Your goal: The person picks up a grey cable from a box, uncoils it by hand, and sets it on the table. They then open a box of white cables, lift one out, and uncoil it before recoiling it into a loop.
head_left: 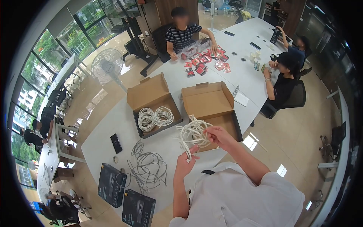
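A tangled bundle of white cable [193,131] hangs between my two hands, over the near edge of the right cardboard box [208,99]. My left hand [186,162] has its fingers closed around the lower loops. From the right, my right hand [220,137] pinches strands at the bundle's side. The right box has its lid up, and the cable hides part of its inside. Beside it, the left cardboard box [148,92] also stands with its lid up and holds coiled white cables [155,118]. Loose grey cable [147,166] lies on the table left of my left hand.
Two dark printed boxes [112,184] stand at the table's near left edge. A phone [116,143] and a tape roll [115,159] lie close by. Across the table, a person [183,36] sits behind red packets [204,60]; other people sit at the right. A fan [107,65] stands left.
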`<state>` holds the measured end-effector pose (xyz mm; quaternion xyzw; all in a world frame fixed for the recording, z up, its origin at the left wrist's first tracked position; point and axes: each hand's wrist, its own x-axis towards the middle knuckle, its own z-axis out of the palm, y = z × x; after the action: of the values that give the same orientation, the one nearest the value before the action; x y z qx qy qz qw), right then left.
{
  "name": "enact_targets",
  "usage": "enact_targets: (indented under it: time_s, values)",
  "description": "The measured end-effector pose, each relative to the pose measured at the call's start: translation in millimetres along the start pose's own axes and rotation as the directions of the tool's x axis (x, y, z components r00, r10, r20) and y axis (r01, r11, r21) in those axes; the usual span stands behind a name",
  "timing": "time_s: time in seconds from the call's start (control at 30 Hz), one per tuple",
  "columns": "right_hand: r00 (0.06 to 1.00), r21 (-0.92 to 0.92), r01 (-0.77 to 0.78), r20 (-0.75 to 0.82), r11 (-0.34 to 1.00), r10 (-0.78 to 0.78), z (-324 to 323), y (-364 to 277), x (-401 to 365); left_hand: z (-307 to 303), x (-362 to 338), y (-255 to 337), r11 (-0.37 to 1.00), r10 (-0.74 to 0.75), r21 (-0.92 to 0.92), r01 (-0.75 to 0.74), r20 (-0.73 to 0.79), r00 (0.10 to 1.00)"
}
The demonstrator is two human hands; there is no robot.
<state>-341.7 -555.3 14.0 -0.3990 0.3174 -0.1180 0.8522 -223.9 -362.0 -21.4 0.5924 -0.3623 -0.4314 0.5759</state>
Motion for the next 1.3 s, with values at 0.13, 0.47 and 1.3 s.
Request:
enact_targets:
  time_s: [0.13, 0.47, 1.3]
  values:
    - [0.98, 0.379, -0.179, -0.014, 0.908, 0.199, -11, -5, 10, -8, -5, 13, 0.986, -0.145, -0.077, 0.149, 0.051, 0.988]
    - [0.994, -0.002, -0.047, -0.099, 0.999, 0.047, 18, 17, 6, -12, -12, 13, 0.94, -0.084, -0.328, 0.098, 0.055, 0.995]
    - [0.991, -0.183, 0.116, -0.049, 0.976, -0.127, 11, -32, -12, 5, -21, -16, 0.997, -0.081, -0.013, 0.08, -0.222, 0.972]
